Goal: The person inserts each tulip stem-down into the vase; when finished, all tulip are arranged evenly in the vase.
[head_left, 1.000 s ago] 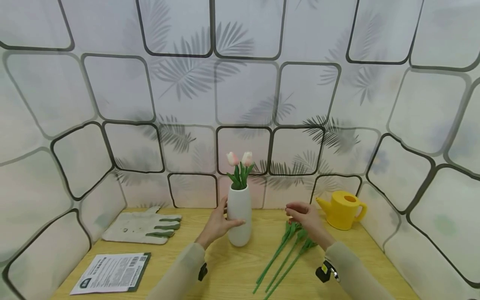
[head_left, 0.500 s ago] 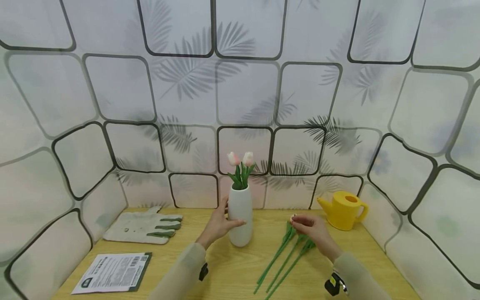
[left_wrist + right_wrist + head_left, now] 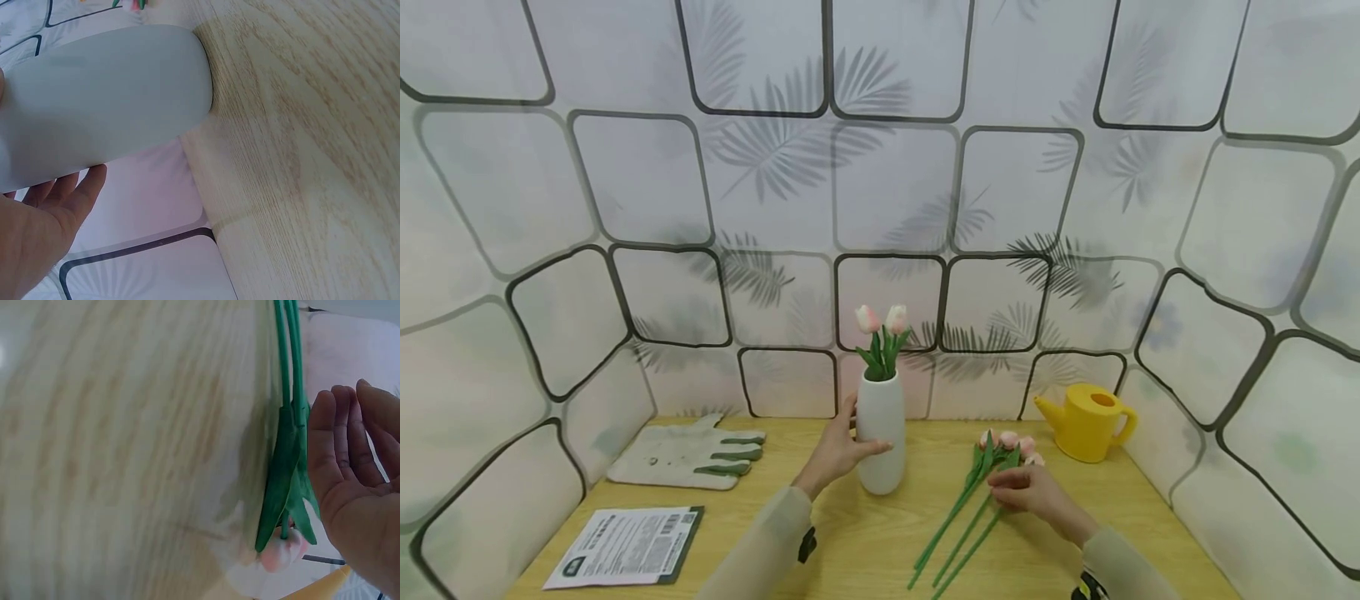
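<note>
A white vase (image 3: 882, 433) stands upright on the table, with two pink-and-white tulips (image 3: 882, 343) in it. My left hand (image 3: 838, 450) holds the vase from its left side, thumb across the front and fingers behind; in the left wrist view its fingers (image 3: 87, 187) lie along the vase wall. Several loose tulips (image 3: 991, 457) lie to the right, pink heads away from me and stems towards me. Just over their stems, below the heads, is my right hand (image 3: 1037, 496). In the right wrist view its fingers are loosely bent beside the green leaves (image 3: 282, 472), with nothing visible between fingers and thumb.
A yellow watering can (image 3: 1084, 422) stands at the back right. White-and-green gloves (image 3: 681, 452) lie at the back left, and a printed packet (image 3: 623, 546) lies in front of them. Patterned fabric walls (image 3: 887, 183) enclose the wooden table (image 3: 857, 550) at the back and sides.
My right hand has moved from above the loose tulips' heads towards me, down to their stems, uncovering the pink heads. The left hand stays on the vase.
</note>
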`<state>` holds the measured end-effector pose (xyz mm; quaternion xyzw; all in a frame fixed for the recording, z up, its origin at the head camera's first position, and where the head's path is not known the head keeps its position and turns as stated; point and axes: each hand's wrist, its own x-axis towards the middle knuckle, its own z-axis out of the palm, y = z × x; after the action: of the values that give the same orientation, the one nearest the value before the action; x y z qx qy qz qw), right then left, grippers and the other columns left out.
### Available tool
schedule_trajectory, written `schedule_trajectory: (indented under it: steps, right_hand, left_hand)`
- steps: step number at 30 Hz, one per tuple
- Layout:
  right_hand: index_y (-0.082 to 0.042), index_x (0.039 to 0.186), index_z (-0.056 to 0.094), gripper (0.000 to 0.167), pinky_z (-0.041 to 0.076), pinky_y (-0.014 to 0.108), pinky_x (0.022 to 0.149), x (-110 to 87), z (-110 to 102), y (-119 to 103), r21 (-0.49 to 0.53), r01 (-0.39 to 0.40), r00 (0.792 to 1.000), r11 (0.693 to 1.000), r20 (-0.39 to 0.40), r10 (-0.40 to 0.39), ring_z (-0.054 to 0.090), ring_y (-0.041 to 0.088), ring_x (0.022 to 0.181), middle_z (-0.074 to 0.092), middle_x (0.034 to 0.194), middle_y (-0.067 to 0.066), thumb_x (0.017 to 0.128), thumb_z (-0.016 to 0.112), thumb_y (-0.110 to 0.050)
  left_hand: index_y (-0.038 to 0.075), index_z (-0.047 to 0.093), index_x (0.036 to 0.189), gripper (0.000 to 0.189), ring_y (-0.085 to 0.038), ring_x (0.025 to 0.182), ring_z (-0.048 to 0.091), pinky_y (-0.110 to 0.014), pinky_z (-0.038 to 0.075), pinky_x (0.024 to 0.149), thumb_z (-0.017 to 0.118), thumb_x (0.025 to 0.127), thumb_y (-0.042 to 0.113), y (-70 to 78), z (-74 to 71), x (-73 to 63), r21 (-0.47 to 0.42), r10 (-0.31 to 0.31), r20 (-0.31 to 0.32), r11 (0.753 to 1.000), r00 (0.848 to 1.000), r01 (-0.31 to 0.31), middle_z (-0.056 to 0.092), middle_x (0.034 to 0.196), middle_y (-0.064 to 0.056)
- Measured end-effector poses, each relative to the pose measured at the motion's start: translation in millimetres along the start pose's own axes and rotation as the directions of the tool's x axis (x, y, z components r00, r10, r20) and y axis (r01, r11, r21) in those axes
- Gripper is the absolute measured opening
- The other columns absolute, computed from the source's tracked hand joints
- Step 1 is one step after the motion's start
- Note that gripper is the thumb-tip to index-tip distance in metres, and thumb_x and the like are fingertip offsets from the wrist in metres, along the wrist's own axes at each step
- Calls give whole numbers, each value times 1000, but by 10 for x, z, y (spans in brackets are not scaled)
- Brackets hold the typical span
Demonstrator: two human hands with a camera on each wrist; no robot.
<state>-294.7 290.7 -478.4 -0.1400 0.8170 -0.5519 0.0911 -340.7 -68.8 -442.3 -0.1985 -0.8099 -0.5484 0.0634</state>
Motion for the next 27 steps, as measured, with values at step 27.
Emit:
schedule_trajectory:
  steps: [27]
  right_hand:
    - [10,116,66,33,53,21,58,-85,14,207,-99,-84,985,991,140,98,58,7,65,67,79,0,90,69,-9]
  left_hand:
    - [21,23,155,100,-38,124,54,-51,55,90,85,77,36,4,-6,-9,5,-16,4,1000,1000,16,49,139,-18]
